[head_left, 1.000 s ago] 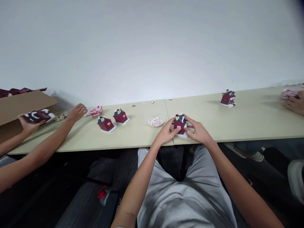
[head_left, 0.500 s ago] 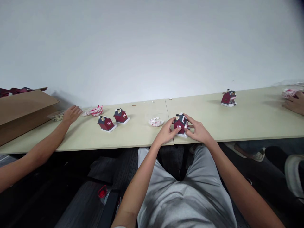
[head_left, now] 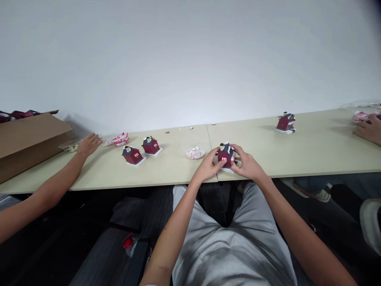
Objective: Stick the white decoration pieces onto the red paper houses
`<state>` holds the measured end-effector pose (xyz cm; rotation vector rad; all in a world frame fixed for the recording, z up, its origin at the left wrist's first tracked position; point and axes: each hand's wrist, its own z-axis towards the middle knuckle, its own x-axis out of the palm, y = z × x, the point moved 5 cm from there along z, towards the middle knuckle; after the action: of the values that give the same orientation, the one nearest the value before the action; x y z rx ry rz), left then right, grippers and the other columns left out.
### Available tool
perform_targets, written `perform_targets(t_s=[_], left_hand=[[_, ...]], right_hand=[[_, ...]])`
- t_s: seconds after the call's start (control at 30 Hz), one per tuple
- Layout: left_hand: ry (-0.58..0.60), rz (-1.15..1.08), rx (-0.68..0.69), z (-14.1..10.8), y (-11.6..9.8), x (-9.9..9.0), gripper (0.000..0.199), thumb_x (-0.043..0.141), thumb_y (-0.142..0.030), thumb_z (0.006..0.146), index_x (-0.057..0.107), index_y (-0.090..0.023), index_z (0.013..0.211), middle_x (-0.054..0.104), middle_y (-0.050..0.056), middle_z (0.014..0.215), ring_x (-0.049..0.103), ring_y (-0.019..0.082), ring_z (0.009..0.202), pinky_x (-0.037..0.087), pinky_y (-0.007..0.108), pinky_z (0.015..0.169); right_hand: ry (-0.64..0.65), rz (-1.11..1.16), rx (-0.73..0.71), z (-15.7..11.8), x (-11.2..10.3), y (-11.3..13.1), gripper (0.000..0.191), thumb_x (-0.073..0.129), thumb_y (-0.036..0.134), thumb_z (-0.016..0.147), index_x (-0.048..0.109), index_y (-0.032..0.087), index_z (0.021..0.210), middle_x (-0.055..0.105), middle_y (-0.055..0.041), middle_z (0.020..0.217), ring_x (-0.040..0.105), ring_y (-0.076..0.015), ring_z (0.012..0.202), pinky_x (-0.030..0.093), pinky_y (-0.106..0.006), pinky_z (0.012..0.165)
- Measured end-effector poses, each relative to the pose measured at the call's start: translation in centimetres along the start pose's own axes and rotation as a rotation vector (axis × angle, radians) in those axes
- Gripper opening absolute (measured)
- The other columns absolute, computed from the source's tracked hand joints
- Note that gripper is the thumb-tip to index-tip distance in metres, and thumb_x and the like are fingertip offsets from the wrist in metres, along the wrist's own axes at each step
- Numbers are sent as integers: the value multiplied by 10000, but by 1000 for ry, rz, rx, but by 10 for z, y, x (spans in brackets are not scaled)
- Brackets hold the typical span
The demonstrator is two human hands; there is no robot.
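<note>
Between my two hands, at the table's front edge, stands a small red toy house [head_left: 224, 158] with a dark, snow-trimmed roof and a white base. My left hand [head_left: 207, 165] grips its left side, thumb on the front wall. On the other side, my right hand [head_left: 246, 163] has its fingers at the roof and its thumb near the striped awning. Just left of my hands lies a clear tray [head_left: 195, 153] of small white and red striped pieces. Parts of the house are hidden behind my fingers.
Two similar houses [head_left: 133, 155] stand to the left, and another house [head_left: 286, 123] to the right. A cardboard box [head_left: 32, 131] occupies the far left. A co-worker's hand [head_left: 89, 143] rests by a tray of pale pieces; another person's hand [head_left: 369, 129] is at the right edge.
My right hand has shifted very slightly on the house. My left hand and the house stay nearly where they were.
</note>
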<state>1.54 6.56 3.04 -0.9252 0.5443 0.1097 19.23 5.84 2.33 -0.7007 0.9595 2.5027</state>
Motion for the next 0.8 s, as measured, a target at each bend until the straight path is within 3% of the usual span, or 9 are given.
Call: perform_targets(t_s=[0.27, 0.57, 0.8], left_hand=[[41, -67, 25, -1, -5, 1, 662, 626, -463, 925, 387, -203, 1485, 510, 148, 1468, 543, 288, 1289, 545, 350, 888], [60, -87, 87, -2, -9, 1, 666, 617, -443, 935, 366, -213, 1508, 451, 153, 1523, 498, 298, 1349, 509, 416, 1015], [19, -32, 61, -1, -6, 0, 710, 647, -441, 913, 350, -204, 1513, 441, 176, 1527, 464, 317, 1372, 529, 391, 931]], right_hand=[[29, 36, -39, -1, -2, 0, 679, 578, 331, 920, 298, 292, 1538, 480, -92, 1509, 570, -334, 1316, 591, -478, 990], [55, 40, -29, 0, -2, 1, 691, 569, 324, 922, 272, 299, 1545, 492, -80, 1504, 594, -322, 1292, 564, -487, 1025], [-1, -8, -60, -2, -4, 2, 687, 580, 260, 887, 322, 287, 1523, 501, -80, 1497, 651, -309, 1218, 521, -491, 1080]])
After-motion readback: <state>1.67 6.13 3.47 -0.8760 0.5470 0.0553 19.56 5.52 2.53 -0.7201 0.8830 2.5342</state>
